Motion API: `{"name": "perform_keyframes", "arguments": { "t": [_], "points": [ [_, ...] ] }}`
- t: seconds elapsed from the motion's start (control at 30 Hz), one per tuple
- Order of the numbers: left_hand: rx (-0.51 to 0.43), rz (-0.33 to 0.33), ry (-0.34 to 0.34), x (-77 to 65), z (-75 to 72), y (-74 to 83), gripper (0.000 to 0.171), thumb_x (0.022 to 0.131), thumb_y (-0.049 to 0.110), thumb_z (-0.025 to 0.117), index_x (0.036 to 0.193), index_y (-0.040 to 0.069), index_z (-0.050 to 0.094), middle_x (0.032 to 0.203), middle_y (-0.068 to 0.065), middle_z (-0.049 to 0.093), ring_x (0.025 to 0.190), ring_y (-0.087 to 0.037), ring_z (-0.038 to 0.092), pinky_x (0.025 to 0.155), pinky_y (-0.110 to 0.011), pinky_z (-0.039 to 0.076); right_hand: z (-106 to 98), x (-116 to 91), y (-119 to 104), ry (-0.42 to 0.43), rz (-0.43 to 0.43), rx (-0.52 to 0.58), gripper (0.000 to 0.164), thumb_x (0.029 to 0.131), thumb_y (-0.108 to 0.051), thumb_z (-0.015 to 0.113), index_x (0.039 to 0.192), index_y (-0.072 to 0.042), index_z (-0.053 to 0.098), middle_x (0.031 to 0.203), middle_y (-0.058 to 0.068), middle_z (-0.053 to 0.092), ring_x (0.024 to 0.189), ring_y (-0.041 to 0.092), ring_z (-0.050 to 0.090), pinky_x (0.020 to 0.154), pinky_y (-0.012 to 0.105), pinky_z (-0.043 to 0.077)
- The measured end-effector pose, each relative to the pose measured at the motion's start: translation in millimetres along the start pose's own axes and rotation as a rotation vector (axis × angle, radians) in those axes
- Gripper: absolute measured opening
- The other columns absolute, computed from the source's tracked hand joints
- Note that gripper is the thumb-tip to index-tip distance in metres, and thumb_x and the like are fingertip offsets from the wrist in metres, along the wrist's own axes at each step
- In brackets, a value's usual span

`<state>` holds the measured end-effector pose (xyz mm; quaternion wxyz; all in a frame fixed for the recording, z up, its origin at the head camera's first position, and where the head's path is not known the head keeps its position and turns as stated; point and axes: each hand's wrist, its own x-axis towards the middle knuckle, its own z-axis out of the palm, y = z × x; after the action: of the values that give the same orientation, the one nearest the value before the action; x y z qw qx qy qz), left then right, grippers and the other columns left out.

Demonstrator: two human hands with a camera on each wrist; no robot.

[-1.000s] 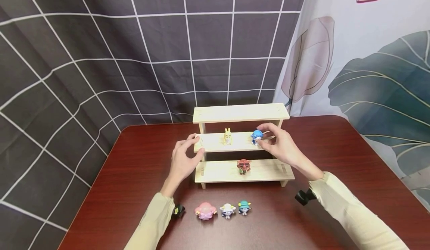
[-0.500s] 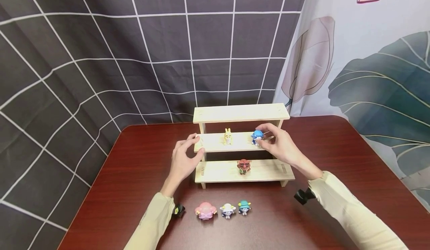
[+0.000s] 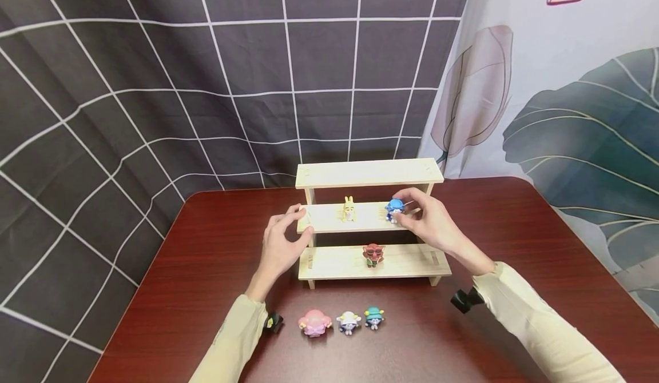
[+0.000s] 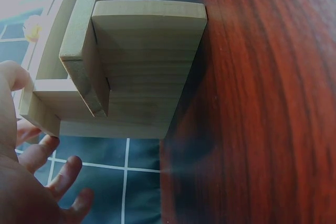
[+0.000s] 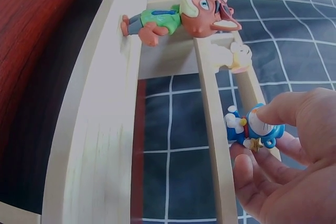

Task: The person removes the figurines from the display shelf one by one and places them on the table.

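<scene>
A three-tier wooden display shelf point(image 3: 369, 173) stands on the table. My left hand point(image 3: 278, 246) holds the left end of its middle tier, thumb at the front edge and fingers toward the back. At the right of that same tier, my right hand point(image 3: 436, 226) pinches a blue-and-white cat figurine point(image 5: 257, 121), which is upright with its feet at the board. A yellow rabbit figurine point(image 3: 349, 210) stands left of it on the middle tier. On the bottom tier is a red-brown fox figurine point(image 5: 205, 17) with a green shirt and sunglasses.
In front of the shelf, a pink figurine point(image 3: 315, 323), a white-hatted figurine point(image 3: 349, 322) and a teal-hatted figurine point(image 3: 374, 318) stand in a row on the red-brown table point(image 3: 216, 268). A dark grid-patterned curtain point(image 3: 247, 114) hangs behind.
</scene>
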<state>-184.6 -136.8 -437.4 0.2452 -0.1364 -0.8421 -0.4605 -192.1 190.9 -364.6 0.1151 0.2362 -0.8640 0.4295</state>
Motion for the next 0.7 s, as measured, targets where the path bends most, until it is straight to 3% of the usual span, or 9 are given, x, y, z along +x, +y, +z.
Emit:
{"name": "perform_keyframes", "arguments": {
  "t": [0.23, 0.7],
  "points": [
    [0.004, 0.005, -0.001, -0.2, 0.1, -0.1, 0.041, 0.083, 0.021, 0.078, 0.122, 0.011, 0.073, 0.134, -0.002, 0.064, 0.106, -0.027, 0.054, 0.086, -0.049, 0.042, -1.0, -4.2, 0.4, 0.001, -0.004, -0.003, 0.030, 0.084, 0.007, 0.073, 0.112, 0.000, 0.063, 0.098, 0.011, 0.069, 0.083, 0.023, 0.066, 0.070, 0.024, 0.053],
    [-0.006, 0.002, -0.009, 0.3, -0.9, -0.1, 0.041, 0.083, 0.020, 0.078, 0.123, 0.010, 0.073, 0.134, -0.006, 0.064, 0.106, -0.028, 0.054, 0.086, -0.049, 0.042, -3.7, -18.8, -5.0, 0.032, -0.035, -0.022, 0.033, 0.082, 0.008, 0.075, 0.111, 0.001, 0.062, 0.096, 0.011, 0.069, 0.080, 0.020, 0.066, 0.067, 0.025, 0.053]
  ]
}}
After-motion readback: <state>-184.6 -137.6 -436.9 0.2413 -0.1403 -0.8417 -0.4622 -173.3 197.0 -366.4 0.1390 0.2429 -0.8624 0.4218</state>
